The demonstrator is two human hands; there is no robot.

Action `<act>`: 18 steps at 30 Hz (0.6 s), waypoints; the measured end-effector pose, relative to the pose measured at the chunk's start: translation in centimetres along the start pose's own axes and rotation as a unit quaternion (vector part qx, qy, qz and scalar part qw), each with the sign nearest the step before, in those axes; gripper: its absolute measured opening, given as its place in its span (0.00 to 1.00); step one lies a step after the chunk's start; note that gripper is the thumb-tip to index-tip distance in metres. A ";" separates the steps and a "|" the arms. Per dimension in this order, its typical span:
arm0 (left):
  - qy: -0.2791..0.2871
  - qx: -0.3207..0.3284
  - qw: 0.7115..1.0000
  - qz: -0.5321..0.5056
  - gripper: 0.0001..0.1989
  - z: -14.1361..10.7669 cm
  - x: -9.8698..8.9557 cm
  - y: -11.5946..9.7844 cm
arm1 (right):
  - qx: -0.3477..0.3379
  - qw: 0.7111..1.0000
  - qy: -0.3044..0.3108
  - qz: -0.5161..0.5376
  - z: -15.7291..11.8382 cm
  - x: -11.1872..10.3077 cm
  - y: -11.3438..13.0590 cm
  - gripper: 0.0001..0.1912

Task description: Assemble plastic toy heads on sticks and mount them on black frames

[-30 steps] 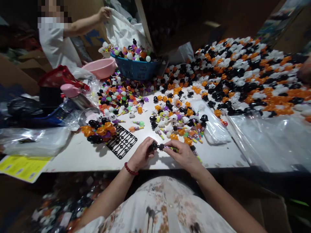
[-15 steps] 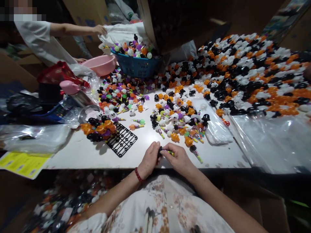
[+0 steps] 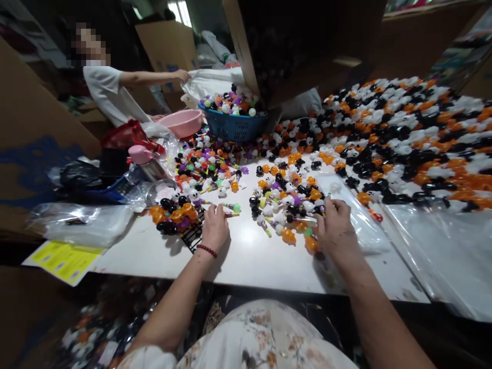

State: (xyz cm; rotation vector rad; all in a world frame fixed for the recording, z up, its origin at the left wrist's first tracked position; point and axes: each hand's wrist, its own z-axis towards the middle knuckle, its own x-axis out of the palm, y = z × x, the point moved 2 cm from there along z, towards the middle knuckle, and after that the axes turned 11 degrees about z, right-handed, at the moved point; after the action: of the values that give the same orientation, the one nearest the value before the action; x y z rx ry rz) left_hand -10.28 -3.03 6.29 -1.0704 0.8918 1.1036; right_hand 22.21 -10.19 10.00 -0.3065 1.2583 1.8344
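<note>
My left hand (image 3: 215, 228), a red bead bracelet at its wrist, is over the right side of the black grid rack (image 3: 191, 237). Its fingers are bent near a small orange-topped stick, and whether they grip it I cannot tell. Orange, black and white figures (image 3: 169, 212) crowd the rack. My right hand (image 3: 336, 225) reaches into the right edge of the middle pile of small figures on sticks (image 3: 288, 197); its fingertips are closed on something I cannot make out. A green-topped stick (image 3: 235, 207) lies just right of my left hand.
A large heap of figures (image 3: 407, 138) covers the back right. Clear plastic bags (image 3: 434, 246) lie at the right. Behind are a blue basket (image 3: 234, 125) and a pink basin (image 3: 182, 123); a flask (image 3: 148, 161) stands left. A person in white (image 3: 111, 92) is at the back left.
My hands have parted from the table's front edge, where they held a small black-topped stick together. The left went to the rack, the right to the pile. The view has shifted.
</note>
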 end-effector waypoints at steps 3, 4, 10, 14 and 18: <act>0.053 0.012 0.996 0.065 0.09 1.3 0.8 1.0 | -0.028 0.997 0.077 0.002 -1.7 2.8 1.2 0.23; 0.060 0.021 0.997 0.053 0.08 1.2 0.7 0.8 | -0.054 0.992 0.110 0.014 -2.5 4.0 1.9 0.23; 0.188 0.110 0.939 -0.266 0.04 -1.7 -0.7 -4.0 | -0.197 0.959 0.202 0.023 -5.2 9.1 5.7 0.28; 0.147 0.030 0.934 -0.325 0.11 1.2 -0.3 -4.8 | -0.149 0.960 0.236 0.016 -4.8 9.5 5.2 0.24; -0.006 -0.130 0.956 -0.264 0.19 7.3 1.0 -2.1 | -0.037 0.968 0.237 0.069 -5.3 9.0 4.4 0.27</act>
State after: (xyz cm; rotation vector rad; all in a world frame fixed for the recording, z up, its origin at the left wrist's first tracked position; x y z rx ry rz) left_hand -7.74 4.04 7.73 -1.4162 0.4104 0.7836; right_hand 12.18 -10.56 4.83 -0.7497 1.5642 1.9989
